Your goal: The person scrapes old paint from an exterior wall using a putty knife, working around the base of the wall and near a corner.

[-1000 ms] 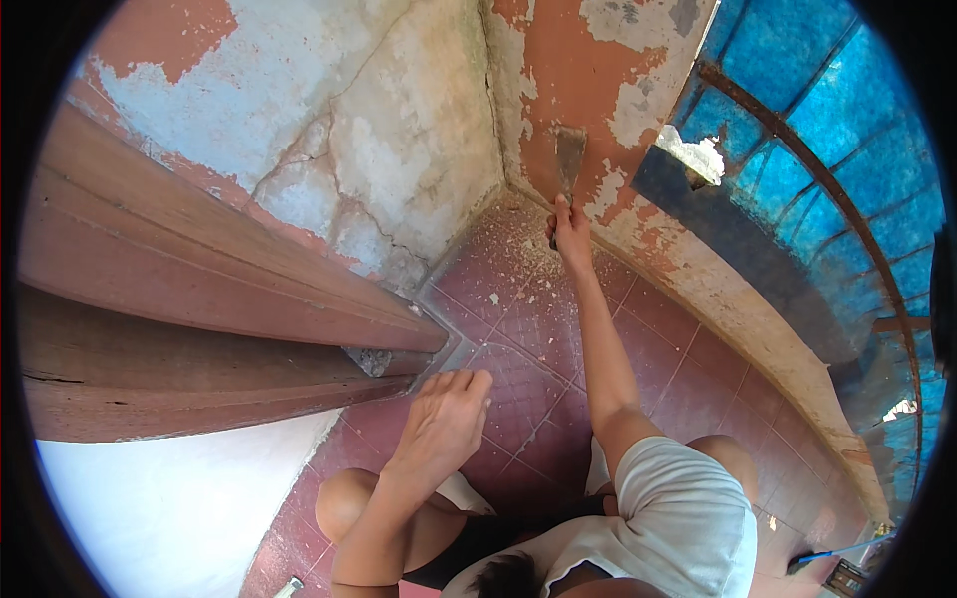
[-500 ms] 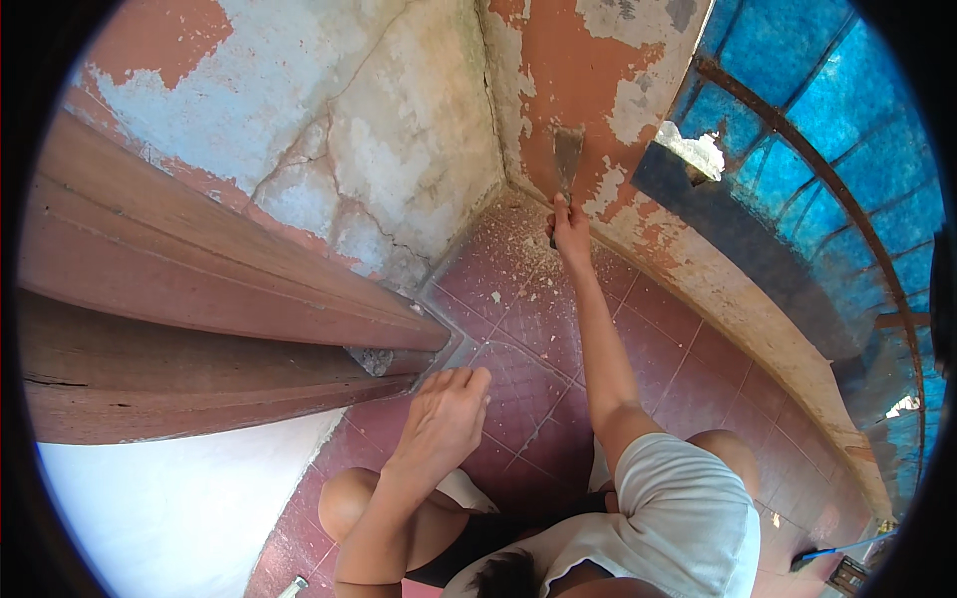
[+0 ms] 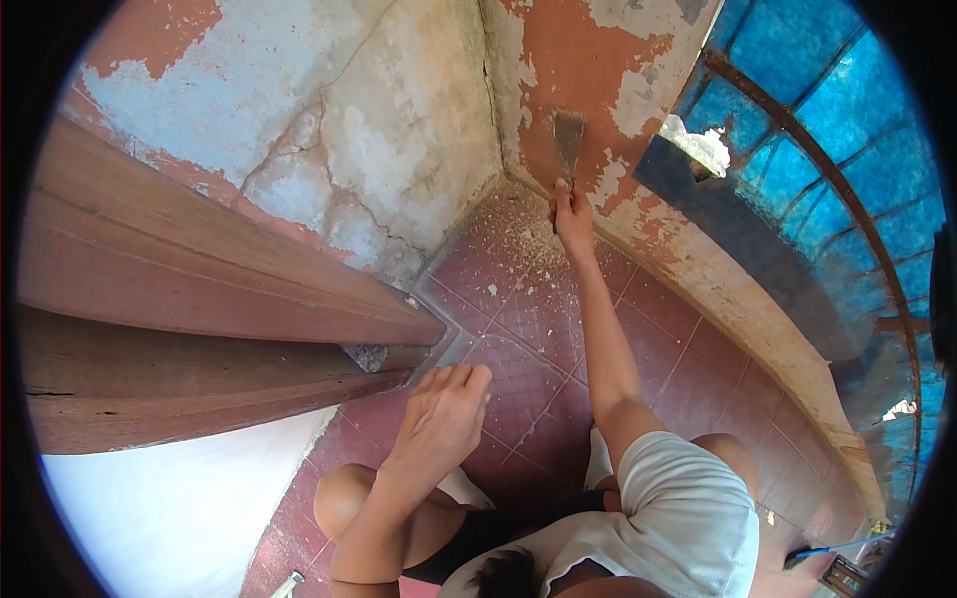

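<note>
My right hand (image 3: 573,224) is stretched out ahead and closed around the handle of a paint scraper (image 3: 569,138). The scraper's wide metal blade points up against the low wall (image 3: 558,70), where orange-brown paint is partly flaked off. My left hand (image 3: 445,414) hangs over the floor in front of my left knee. Its fingers are curled in, and nothing shows in them. Pale paint flakes (image 3: 528,244) lie scattered on the red tiled floor (image 3: 518,374) below the scraper.
A cracked, peeling wall (image 3: 399,130) meets the scraped wall at a corner. Brown wooden posts (image 3: 229,269) stand at the left, beside a white wall (image 3: 179,508). On the right are blue panels (image 3: 788,40) with a rusty curved bar (image 3: 832,169). A blue-handled tool (image 3: 812,551) lies at lower right.
My right hand has slid the scraper slightly up the wall. The left hand stays almost where it was, and the view has shifted a little.
</note>
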Available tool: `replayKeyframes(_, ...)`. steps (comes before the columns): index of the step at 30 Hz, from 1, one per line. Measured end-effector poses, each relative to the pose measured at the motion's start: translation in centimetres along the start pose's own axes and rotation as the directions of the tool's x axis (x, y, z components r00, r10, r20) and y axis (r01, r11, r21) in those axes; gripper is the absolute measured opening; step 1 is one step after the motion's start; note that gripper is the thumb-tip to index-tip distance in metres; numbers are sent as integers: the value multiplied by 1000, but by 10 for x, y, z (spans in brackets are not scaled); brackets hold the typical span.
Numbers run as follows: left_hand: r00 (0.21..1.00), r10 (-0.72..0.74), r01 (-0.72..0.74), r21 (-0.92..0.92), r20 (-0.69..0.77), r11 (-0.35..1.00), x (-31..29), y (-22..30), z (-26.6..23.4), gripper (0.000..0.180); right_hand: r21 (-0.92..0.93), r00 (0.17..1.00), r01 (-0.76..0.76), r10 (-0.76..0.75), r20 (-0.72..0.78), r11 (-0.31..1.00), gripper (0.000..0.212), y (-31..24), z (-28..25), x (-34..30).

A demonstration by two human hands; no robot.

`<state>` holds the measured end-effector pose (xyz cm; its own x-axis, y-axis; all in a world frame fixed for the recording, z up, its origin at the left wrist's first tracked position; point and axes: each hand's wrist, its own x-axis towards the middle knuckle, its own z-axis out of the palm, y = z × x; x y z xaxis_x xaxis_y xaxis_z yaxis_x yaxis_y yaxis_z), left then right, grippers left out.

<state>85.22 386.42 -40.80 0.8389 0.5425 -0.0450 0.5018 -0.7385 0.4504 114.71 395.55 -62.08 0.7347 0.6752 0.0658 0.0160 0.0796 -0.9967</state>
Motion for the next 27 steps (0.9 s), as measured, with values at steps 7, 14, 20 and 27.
replayKeyframes(7,1000,-1,1,2,2,1000,1,-2,0,10,99,990,-132,136,-37,986,32,13,8,-16)
replayKeyframes(14,1000,19,-19,-16,-5,1000,5,-4,4,11,117,976,-209,214,-32,971,32,38,3,-22)
replayKeyframes(20,1000,1,0,-14,21,1000,0,-7,8,11,61,987,-124,129,-92,990,33,39,9,-15)
replayKeyframes(27,1000,-10,10,-15,20,1000,5,-3,-1,10,33,997,-55,57,-51,998,34,39,6,-11)
